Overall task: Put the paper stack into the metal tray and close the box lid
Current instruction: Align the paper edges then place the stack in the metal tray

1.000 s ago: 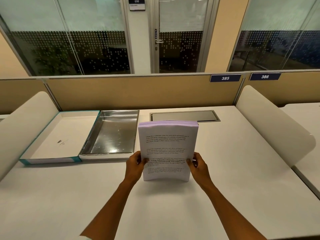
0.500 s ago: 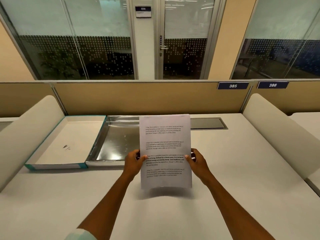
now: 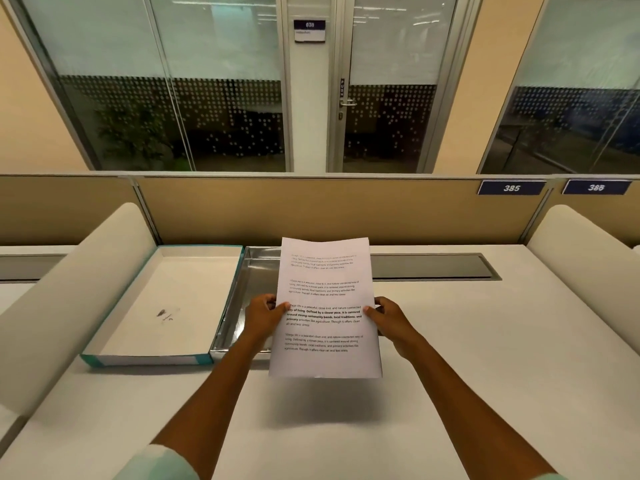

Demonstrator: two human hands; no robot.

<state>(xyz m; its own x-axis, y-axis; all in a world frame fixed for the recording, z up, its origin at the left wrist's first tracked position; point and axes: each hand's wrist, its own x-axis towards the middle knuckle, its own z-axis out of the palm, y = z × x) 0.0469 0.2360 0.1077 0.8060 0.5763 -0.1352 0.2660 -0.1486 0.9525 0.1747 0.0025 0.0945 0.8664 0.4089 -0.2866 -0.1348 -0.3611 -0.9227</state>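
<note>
Head view. White desk (image 3: 450,341) before a beige partition (image 3: 311,209) and glazed office doors. The paper stack (image 3: 325,306) is pinched at mid-height by the left hand (image 3: 263,315) and right hand (image 3: 389,318), thumbs on the printed face, fingers curled behind. Against a second earlier, the stack has been lifted clear of the desk and tipped face-on, suggesting the carry has begun. Its long axis runs upright, top edge away from the fingers. Beyond the left fingers lies the metal tray (image 3: 242,306), empty where visible; further left, the open box lid (image 3: 166,306).
</note>
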